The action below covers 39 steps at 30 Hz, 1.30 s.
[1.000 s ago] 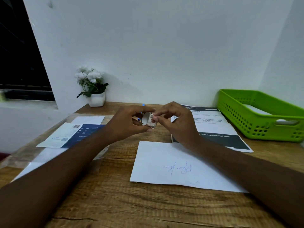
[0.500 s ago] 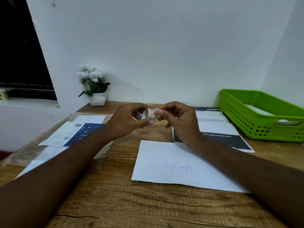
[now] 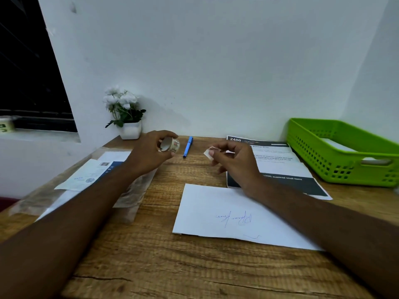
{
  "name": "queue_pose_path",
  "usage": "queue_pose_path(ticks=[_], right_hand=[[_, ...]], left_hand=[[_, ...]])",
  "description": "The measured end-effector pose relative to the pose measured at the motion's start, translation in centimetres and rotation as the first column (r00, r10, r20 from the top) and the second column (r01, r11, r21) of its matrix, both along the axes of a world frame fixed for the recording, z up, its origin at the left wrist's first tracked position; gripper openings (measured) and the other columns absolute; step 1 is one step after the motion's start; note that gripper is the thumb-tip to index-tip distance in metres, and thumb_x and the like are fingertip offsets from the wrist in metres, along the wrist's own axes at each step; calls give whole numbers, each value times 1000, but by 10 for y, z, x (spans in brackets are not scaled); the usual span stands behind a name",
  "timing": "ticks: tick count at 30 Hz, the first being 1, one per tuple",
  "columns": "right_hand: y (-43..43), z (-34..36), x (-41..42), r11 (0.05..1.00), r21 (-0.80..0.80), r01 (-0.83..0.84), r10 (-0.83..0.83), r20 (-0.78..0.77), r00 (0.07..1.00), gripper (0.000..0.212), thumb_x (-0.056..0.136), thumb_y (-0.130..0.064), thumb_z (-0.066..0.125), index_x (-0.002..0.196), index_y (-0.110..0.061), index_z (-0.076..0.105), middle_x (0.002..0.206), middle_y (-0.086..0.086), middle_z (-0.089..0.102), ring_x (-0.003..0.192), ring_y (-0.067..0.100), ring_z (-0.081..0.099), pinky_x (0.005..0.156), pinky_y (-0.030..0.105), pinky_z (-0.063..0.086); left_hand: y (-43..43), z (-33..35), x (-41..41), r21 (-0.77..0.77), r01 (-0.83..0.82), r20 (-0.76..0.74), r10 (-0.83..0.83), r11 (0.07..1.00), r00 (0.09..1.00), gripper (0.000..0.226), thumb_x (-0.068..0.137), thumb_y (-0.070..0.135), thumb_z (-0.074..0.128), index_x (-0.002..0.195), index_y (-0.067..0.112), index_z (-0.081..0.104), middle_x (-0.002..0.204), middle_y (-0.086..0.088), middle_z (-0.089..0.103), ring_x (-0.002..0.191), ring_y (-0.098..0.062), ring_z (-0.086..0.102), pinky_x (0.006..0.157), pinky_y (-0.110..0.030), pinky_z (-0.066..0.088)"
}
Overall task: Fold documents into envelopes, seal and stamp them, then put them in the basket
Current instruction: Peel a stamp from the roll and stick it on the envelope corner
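Observation:
My left hand [image 3: 149,154] holds a small roll of stamps [image 3: 170,145] above the wooden table. A hand's width to its right, my right hand [image 3: 235,162] pinches a single torn-off stamp [image 3: 208,153] between thumb and forefinger. A white envelope [image 3: 233,216] with blue handwriting lies flat on the table in front of me, below my right hand. The green basket [image 3: 336,169] stands at the right against the wall, with something white inside it.
A blue pen [image 3: 187,147] lies between my hands. Printed documents [image 3: 278,165] lie next to the basket. At the left sit a clear plastic sleeve and papers [image 3: 90,175]. A white flower pot [image 3: 129,128] stands by the back wall.
My hands have pulled apart: the right one came away to the right with one stamp, the left kept the roll. The blue pen behind them now shows.

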State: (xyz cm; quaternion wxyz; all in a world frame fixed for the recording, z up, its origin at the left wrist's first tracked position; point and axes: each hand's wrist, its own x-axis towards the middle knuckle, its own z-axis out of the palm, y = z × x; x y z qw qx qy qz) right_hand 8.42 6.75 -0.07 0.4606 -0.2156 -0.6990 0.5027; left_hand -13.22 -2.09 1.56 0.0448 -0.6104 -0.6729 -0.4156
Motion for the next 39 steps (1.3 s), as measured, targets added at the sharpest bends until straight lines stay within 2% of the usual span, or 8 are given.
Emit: queue_pose_path(ticks=[8, 13, 19, 24, 31, 35, 37, 39], right_hand=[[-2, 1, 0, 996, -89, -29, 29, -3, 1000, 13, 86, -5, 71, 98, -5, 66, 79, 7, 67, 63, 20, 67, 48, 29, 50], [-5, 2, 1, 996, -80, -37, 37, 2, 999, 13, 87, -5, 70, 97, -13, 69, 80, 8, 63, 65, 22, 66, 47, 27, 51], [-4, 2, 1, 993, -108, -46, 47, 10, 999, 7, 86, -6, 71, 91, -10, 68, 97, 27, 69, 61, 18, 67, 49, 28, 51], [-5, 2, 1, 989, -143, -46, 47, 8, 999, 8, 88, -10, 71, 93, -8, 65, 83, 12, 74, 56, 15, 66, 46, 26, 49], [-4, 5, 2, 989, -141, 47, -48, -5, 999, 6, 87, -13, 72, 90, -8, 70, 86, 12, 69, 63, 9, 64, 44, 23, 50], [-4, 7, 4, 966, -259, 3, -21, -66, 998, 12, 87, -11, 71, 96, -4, 70, 86, 8, 71, 58, 12, 67, 45, 25, 53], [-4, 8, 4, 956, -292, 0, -26, -86, 996, 12, 86, -11, 72, 96, -5, 70, 82, 6, 72, 59, 13, 68, 44, 24, 52], [-4, 10, 5, 957, -289, 10, -37, -88, 995, 13, 86, -11, 72, 97, -5, 70, 79, 6, 72, 61, 14, 69, 45, 23, 51]], left_hand=[[25, 0, -25, -49, -116, -156, 107, 992, 982, 45, 82, 15, 73, 125, 15, 60, 122, -9, 61, 111, -24, 54, 88, -28, 39], [44, 11, -33, -216, -263, -231, 212, 940, 950, 38, 92, 18, 56, 130, 13, 54, 130, -9, 59, 117, -28, 54, 94, -43, 46], [58, 9, -44, -350, -286, -319, 174, 892, 932, 37, 92, 17, 54, 128, 15, 55, 130, -8, 58, 116, -27, 54, 95, -45, 47], [64, 2, -47, -310, -322, -341, 212, 895, 916, 49, 90, 11, 60, 138, 13, 48, 140, -10, 50, 126, -28, 48, 102, -40, 41], [63, -5, -39, -230, -454, -431, 328, 861, 841, 62, 89, 19, 60, 145, 16, 33, 146, -10, 40, 129, -30, 43, 102, -45, 37], [53, 4, -3, 75, -261, -308, 271, 962, 912, 32, 91, 21, 58, 122, 12, 60, 123, -8, 63, 112, -23, 57, 96, -38, 42], [36, 10, 25, 108, -50, -104, 61, 993, 993, 23, 96, 25, 53, 102, 10, 70, 96, -4, 71, 86, -8, 64, 78, -22, 47], [19, 13, 52, 74, 175, 161, -185, 982, 970, 32, 95, 28, 55, 89, 4, 73, 80, -5, 73, 68, -8, 66, 63, -12, 46]])
